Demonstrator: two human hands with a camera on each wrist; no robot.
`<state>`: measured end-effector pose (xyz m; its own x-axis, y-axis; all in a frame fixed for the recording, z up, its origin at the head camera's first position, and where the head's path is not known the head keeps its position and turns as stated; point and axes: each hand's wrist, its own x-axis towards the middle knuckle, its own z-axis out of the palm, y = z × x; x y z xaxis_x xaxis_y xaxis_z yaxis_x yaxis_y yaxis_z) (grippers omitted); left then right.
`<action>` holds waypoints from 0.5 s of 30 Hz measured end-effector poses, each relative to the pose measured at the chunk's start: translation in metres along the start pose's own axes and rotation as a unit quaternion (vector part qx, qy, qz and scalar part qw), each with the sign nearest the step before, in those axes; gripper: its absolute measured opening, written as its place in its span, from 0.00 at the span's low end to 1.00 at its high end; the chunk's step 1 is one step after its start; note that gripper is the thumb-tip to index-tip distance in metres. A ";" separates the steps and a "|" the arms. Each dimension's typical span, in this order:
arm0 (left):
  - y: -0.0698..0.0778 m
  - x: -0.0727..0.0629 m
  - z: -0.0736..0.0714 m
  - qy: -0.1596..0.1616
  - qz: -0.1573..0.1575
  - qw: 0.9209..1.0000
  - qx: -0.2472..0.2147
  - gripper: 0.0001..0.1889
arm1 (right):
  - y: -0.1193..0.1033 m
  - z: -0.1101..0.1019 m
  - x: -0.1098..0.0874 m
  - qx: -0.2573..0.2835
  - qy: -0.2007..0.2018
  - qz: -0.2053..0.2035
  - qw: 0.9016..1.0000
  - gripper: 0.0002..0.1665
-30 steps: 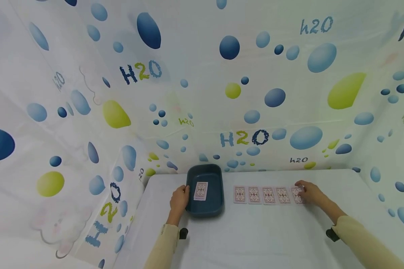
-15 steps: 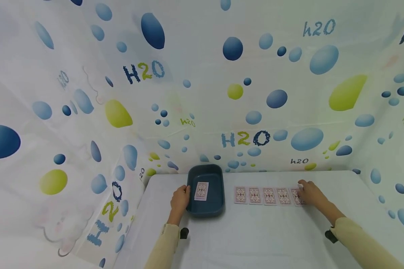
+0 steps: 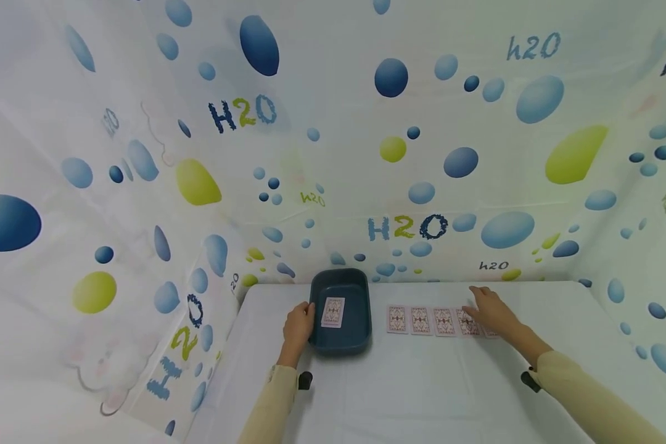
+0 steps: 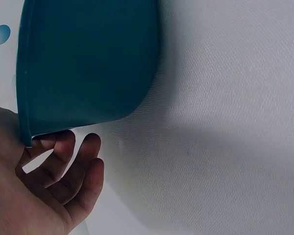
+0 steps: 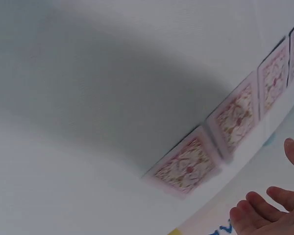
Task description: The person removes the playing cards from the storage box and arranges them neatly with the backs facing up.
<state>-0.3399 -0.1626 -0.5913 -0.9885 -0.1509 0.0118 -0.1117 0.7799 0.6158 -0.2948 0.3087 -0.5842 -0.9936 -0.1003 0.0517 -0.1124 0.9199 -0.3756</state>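
A dark teal tray [image 3: 341,345] stands on the white-covered table, with one patterned playing card [image 3: 333,312] lying in it. My left hand [image 3: 298,328] grips the tray's left side; in the left wrist view the fingers [image 4: 63,152] curl in under its rim. To the tray's right, several playing cards [image 3: 420,320] lie in a row, patterned backs up. My right hand [image 3: 491,311] is over the right end of the row, fingers apart and holding nothing. It partly hides the two rightmost cards in the head view. The right wrist view shows its fingers [image 5: 259,208] loosely bent, apart from the cards.
A white cloth [image 3: 411,394] covers the table. Behind and at both sides hangs a white curtain [image 3: 333,154] printed with blue and green drops. Dark wrist mounts [image 3: 305,380] sit under both forearms.
My right hand has moved left from the end card to above the second card from the right. The left hand stays on the tray. The view has shifted slightly.
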 end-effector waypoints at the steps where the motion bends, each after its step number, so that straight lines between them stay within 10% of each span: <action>1: -0.001 0.000 -0.001 0.001 0.000 1.000 -0.001 0.17 | -0.004 0.002 0.003 0.002 -0.005 0.000 1.000 0.39; 15: 0.000 0.000 0.000 0.016 0.004 1.000 -0.008 0.18 | -0.077 0.021 0.038 0.008 -0.011 -0.058 0.998 0.40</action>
<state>-0.3396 -0.1630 -0.5914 -0.9853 -0.1652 0.0423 -0.1023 0.7713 0.6282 -0.3242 0.2261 -0.5725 -0.9739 -0.2138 0.0760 -0.2265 0.8953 -0.3836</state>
